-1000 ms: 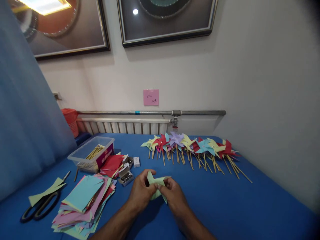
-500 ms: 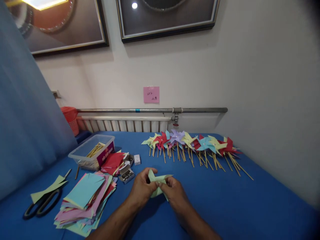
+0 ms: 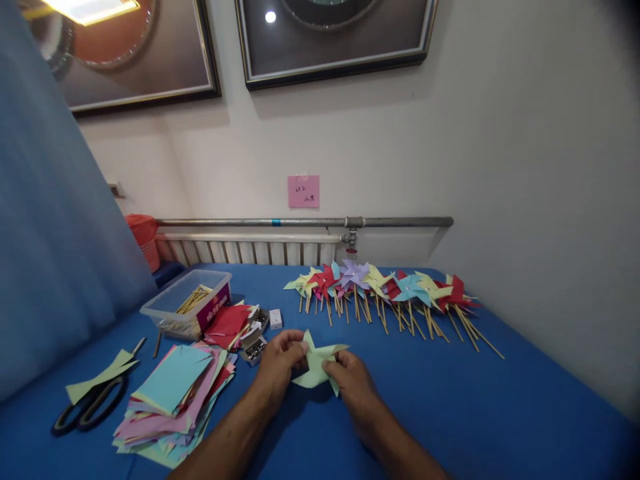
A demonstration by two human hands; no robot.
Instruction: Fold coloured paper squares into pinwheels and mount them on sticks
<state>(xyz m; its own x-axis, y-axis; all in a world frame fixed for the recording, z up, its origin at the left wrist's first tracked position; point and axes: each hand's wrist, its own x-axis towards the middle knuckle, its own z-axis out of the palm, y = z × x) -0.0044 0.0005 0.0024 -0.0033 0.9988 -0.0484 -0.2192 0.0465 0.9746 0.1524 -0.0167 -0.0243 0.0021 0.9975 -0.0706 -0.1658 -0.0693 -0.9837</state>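
Both hands pinch a light green paper pinwheel (image 3: 316, 365) just above the blue table (image 3: 490, 413). My left hand (image 3: 279, 365) grips its left side with fingers curled. My right hand (image 3: 349, 383) holds its right and lower edge between thumb and fingers. The pinwheel's folded points stick up and out to the right. It has no stick on it.
A row of finished coloured pinwheels on sticks (image 3: 385, 293) lies at the back. A stack of coloured paper squares (image 3: 173, 397), black scissors (image 3: 85, 408) on a green offcut, a clear box of sticks (image 3: 187, 308), red papers (image 3: 227, 325) and small pin boxes (image 3: 255, 347) lie to the left.
The green paper has opened out flatter between my hands, with its points spread wider. The hands stayed in the same place.
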